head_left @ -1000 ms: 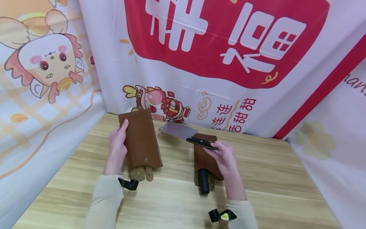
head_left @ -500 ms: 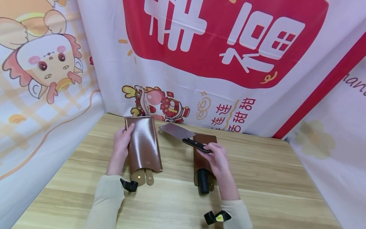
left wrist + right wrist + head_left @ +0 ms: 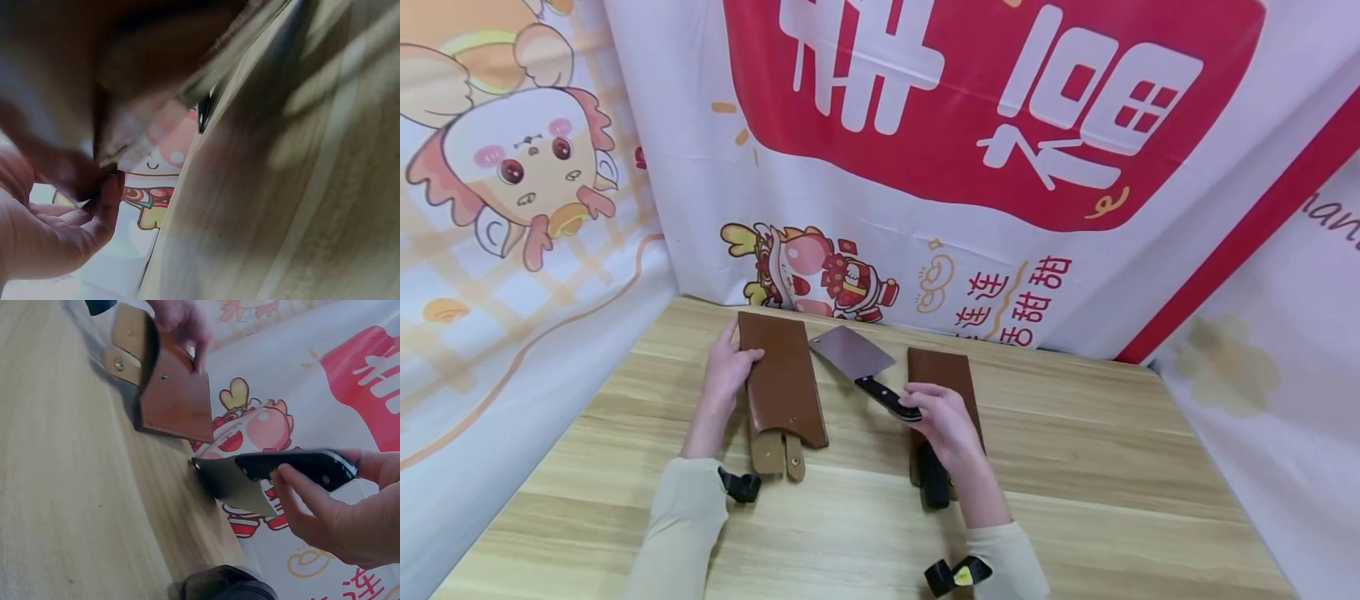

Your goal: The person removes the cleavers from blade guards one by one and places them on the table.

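Note:
In the head view my left hand [image 3: 727,371] grips a brown leather sheath [image 3: 782,367] by its far left edge, thumb on top. Two tan snap straps [image 3: 794,457] stick out at the sheath's near, curved mouth. My right hand [image 3: 946,417] holds a cleaver by its black handle [image 3: 883,396]. The cleaver's broad blade [image 3: 853,352] points away to the left, apart from the sheath. From the right wrist view, the fingers pinch the handle [image 3: 294,465] and the blade [image 3: 234,487] hangs toward the table. The left wrist view shows the left fingertips on the sheath's edge.
A second brown sheath [image 3: 940,365] lies on the wooden table [image 3: 1097,467], partly under my right hand, with a black handle [image 3: 935,479] sticking out of it. Printed cloth [image 3: 880,196] hangs along the back and both sides.
The left sheath has come down and tilted flatter, shifting slightly right. My right hand has moved left and nearer with the cleaver, whose handle now slants more steeply.

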Demonstrator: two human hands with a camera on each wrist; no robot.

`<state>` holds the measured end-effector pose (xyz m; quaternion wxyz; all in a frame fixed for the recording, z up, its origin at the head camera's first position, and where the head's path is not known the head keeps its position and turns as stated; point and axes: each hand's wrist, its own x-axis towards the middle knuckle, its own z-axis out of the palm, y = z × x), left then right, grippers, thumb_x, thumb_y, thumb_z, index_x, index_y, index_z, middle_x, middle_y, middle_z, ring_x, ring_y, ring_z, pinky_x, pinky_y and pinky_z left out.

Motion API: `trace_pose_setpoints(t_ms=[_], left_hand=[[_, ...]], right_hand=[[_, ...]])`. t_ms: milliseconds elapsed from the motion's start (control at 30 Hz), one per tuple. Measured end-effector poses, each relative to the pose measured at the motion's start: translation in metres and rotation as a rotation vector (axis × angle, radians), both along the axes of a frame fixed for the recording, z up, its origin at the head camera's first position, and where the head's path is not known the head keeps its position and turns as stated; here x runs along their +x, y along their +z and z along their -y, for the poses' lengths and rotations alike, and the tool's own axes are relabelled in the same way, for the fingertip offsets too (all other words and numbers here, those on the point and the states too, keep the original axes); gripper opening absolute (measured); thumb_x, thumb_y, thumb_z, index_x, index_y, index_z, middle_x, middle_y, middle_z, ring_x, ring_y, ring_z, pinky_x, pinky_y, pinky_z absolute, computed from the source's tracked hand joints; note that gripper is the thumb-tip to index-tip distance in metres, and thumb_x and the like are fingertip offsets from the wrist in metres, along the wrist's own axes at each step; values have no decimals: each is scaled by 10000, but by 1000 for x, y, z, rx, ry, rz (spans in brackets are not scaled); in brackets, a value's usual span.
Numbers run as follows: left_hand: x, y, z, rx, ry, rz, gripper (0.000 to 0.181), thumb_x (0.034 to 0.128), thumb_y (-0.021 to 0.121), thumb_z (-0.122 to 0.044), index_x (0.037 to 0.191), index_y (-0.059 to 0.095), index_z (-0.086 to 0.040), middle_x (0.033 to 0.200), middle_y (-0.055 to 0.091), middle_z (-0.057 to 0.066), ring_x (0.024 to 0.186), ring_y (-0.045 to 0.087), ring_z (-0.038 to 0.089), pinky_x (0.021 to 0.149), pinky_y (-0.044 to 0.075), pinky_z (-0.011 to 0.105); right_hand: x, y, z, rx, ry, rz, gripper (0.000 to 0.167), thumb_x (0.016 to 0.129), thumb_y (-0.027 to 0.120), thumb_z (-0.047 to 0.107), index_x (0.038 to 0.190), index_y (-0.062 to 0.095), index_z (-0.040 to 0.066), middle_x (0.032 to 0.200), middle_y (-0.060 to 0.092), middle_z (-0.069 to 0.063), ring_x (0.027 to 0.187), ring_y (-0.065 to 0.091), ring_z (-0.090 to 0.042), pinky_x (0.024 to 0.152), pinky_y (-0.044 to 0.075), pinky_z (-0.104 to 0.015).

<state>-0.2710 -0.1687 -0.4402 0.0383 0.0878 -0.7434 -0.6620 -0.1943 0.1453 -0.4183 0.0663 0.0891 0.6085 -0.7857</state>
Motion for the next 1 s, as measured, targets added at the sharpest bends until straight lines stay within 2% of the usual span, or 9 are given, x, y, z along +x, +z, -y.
trace_pose_setpoints(t_ms=[67,233,367,467,567,700,800,1000], left_hand=[[-1,-1,0,-26,-10,-5,842,949,580,61,1661,160,-98,1510,430,362,1318,512,477,1144,390,517],[-1,-3,0,-65,-12,7,810,927,592,61,1631,196,1,1521,421,354,1353,478,473,1173,355,506],[-2,-6,1,-79,-40,12,819,919,593,51,1637,204,-17,1573,373,320,1404,428,458,1192,321,506],[-4,-8,2,-99,-86,3,825,916,588,48,1641,202,-29,1608,325,300,1418,410,457,1190,314,517],[-6,-11,2,-109,-150,-18,835,917,559,76,1642,152,-7,1645,239,298,1452,359,469,1202,292,530],[-8,-15,3,-136,-213,-32,842,928,523,102,1639,80,18,1674,142,291,1506,248,470,1232,217,538],[-8,-18,3,-186,-224,-21,836,934,523,87,1637,74,21,1673,133,295,1516,208,478,1237,176,563],[-8,-22,3,-348,-220,-22,809,947,550,52,1618,99,67,1651,177,320,1509,205,496,1235,162,578]], right_hand=[[1,-2,2,31,27,2,354,911,631,-72,1231,573,-215,984,671,-144,769,668,-117,720,576,-250],[2,-3,5,99,140,10,401,910,677,-36,1260,574,-200,961,677,-92,725,647,-82,700,555,-228],[5,-5,8,179,261,-3,468,896,698,-4,1299,558,-196,915,683,-40,741,660,-74,731,557,-238],[7,-7,12,248,322,-3,494,888,725,22,1305,563,-188,912,712,-39,770,676,-80,760,560,-254],[8,-11,18,304,349,1,470,883,750,23,1279,593,-177,934,727,-66,797,683,-97,778,568,-267],[10,-16,27,319,368,-5,410,869,756,-21,1221,627,-187,950,726,-107,776,682,-109,757,590,-271],[12,-20,33,326,384,2,378,863,756,-32,1185,644,-194,949,731,-129,748,686,-115,728,600,-271],[14,-26,41,369,407,26,334,880,762,-17,1159,663,-173,961,733,-130,740,710,-165,711,624,-320]])
